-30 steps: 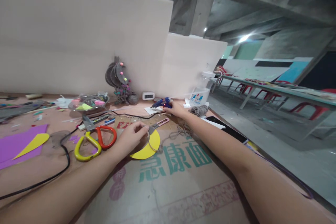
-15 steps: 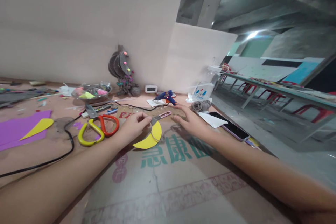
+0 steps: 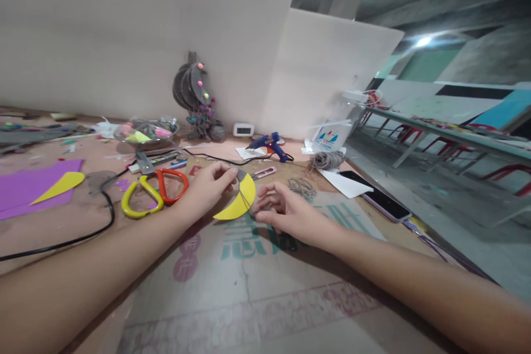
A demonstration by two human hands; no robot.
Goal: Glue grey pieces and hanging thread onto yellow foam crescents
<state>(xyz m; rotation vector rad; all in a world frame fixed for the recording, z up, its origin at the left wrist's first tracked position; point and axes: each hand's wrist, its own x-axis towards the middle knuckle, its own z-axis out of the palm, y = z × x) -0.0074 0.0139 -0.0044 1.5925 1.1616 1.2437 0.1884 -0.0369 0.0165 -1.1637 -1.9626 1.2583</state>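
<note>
My left hand (image 3: 216, 181) pinches a yellow crescent-shaped cutout (image 3: 243, 199) near its upper tip, where a grey patch shows. A strand of grey yarn (image 3: 248, 203) crosses the crescent's face and runs to its right edge. There, the curled fingertips of my right hand (image 3: 280, 207) close on the yarn; the exact contact is partly hidden by the fingers. A loose coil of grey yarn (image 3: 302, 188) lies just behind my right hand. Beyond the crescent, a pink-handled cutter (image 3: 265, 172) rests on the printed cardboard (image 3: 199, 310).
Scissors with a yellow and a red handle (image 3: 142, 207) lie left of my left hand, near purple sheets (image 3: 41, 188) and a black cable (image 3: 111, 215). Behind are a blue glue gun (image 3: 271, 145) and a small clock (image 3: 243, 130). A yarn ball (image 3: 327, 160) and phone (image 3: 375, 196) lie right.
My right hand has come down and back from near the glue gun to the crescent's right edge, its spread fingers now curled. The left hand keeps hold of the crescent. The view has shifted slightly.
</note>
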